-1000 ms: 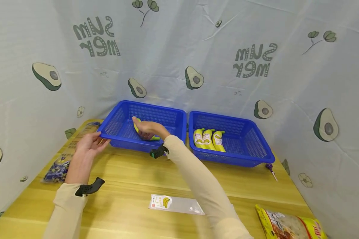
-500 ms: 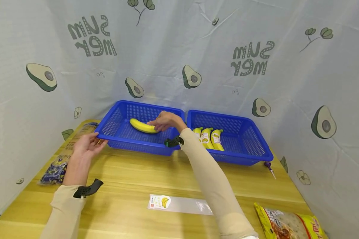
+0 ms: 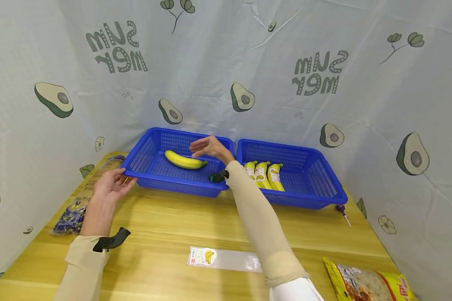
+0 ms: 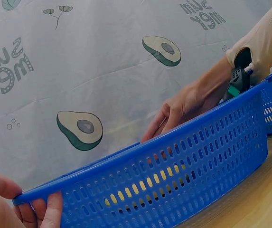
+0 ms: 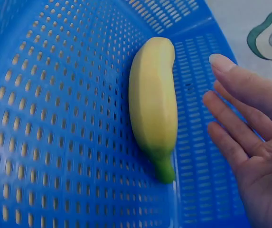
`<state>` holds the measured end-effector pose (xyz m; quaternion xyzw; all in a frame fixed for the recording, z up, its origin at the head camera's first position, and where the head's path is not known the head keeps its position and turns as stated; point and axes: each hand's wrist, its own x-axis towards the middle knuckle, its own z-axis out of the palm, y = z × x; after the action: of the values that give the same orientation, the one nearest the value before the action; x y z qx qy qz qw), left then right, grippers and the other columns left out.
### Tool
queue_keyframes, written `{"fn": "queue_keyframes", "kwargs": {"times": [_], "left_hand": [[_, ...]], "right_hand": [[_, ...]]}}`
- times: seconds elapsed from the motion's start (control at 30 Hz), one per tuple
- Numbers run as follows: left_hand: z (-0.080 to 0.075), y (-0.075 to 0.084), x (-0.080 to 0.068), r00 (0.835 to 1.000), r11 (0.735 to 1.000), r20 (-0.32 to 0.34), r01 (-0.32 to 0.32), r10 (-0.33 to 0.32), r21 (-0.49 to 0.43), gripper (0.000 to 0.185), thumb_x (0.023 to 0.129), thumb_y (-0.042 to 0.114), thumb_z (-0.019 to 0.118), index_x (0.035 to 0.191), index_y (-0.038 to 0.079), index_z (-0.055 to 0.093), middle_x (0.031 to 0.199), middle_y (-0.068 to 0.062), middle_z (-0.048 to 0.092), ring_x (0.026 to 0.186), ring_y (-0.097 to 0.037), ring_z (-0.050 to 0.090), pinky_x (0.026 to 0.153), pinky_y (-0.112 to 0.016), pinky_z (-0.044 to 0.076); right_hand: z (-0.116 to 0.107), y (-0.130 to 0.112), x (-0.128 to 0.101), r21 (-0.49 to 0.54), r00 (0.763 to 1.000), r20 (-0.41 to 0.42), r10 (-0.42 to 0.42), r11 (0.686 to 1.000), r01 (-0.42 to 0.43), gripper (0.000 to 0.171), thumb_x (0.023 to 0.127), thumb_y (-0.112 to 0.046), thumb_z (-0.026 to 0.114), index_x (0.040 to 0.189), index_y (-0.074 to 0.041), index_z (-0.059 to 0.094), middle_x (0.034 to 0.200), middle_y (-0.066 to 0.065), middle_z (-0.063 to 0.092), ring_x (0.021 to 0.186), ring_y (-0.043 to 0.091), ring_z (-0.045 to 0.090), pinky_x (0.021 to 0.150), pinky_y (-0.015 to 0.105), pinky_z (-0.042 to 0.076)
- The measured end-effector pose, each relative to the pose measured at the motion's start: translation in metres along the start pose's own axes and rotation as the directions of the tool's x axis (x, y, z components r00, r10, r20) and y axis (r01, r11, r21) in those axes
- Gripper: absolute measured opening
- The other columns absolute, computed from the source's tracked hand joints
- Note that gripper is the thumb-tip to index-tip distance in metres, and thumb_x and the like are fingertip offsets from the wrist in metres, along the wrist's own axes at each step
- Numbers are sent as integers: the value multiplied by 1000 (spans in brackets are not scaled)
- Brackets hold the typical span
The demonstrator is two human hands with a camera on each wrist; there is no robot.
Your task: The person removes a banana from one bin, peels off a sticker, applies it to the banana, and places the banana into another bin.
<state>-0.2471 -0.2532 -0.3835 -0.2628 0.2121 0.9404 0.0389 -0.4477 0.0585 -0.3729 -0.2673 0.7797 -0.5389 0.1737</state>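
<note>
A blue plastic basket (image 3: pixel 173 177) stands at the back left of the table, and my left hand (image 3: pixel 112 184) grips its near-left corner. In the left wrist view the thumb lies over the rim and the fingers (image 4: pixel 53 209) curl beneath it. One unwrapped banana (image 3: pixel 184 161) with a green stem lies on the basket floor. My right hand (image 3: pixel 209 147) hovers over the stem end, its fingers extended and apart from the banana. From the right wrist view, that hand (image 5: pixel 257 142) is beside the banana (image 5: pixel 154 95) with nothing in its grasp.
A second blue basket (image 3: pixel 309 200) holds several labelled bananas (image 3: pixel 261 175). On the table lie a clear bag with a banana label (image 3: pixel 202 256), a yellow food package (image 3: pixel 369 282), purple scissors (image 3: pixel 340 209) and packaged goods (image 3: pixel 73 213). A printed curtain (image 3: pixel 211 62) hangs behind.
My right hand has come off the banana and moved right and slightly up, its fingers spreading. The banana now lies alone and more level in the basket. My left hand keeps its grip on the corner.
</note>
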Motion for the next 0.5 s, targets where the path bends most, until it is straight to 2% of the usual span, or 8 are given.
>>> {"fn": "queue_keyframes", "kwargs": {"times": [0.23,0.33,0.5], "left_hand": [[0,-2,-1,1000,1000,0,-12,12,11,52,110,5,58,154,27,42,115,-2,62,133,-11,53,110,-34,55],[1,-2,0,1000,1000,7,-14,14,7,46,110,4,58,149,23,47,111,-4,63,127,-12,58,108,-34,56],[0,-3,0,1000,1000,7,-19,19,13,41,109,4,58,145,21,49,108,-4,64,123,-13,59,106,-33,57]], "right_hand": [[5,6,8,48,999,-16,49,998,-48,47,91,10,82,136,5,71,134,24,71,132,40,65,115,49,51],[7,6,13,36,996,-14,89,995,-89,49,88,14,82,135,5,71,135,24,71,133,39,66,115,49,51],[15,4,17,-46,988,16,154,987,-153,55,86,17,82,138,5,69,139,21,70,133,34,66,111,44,55]]}}
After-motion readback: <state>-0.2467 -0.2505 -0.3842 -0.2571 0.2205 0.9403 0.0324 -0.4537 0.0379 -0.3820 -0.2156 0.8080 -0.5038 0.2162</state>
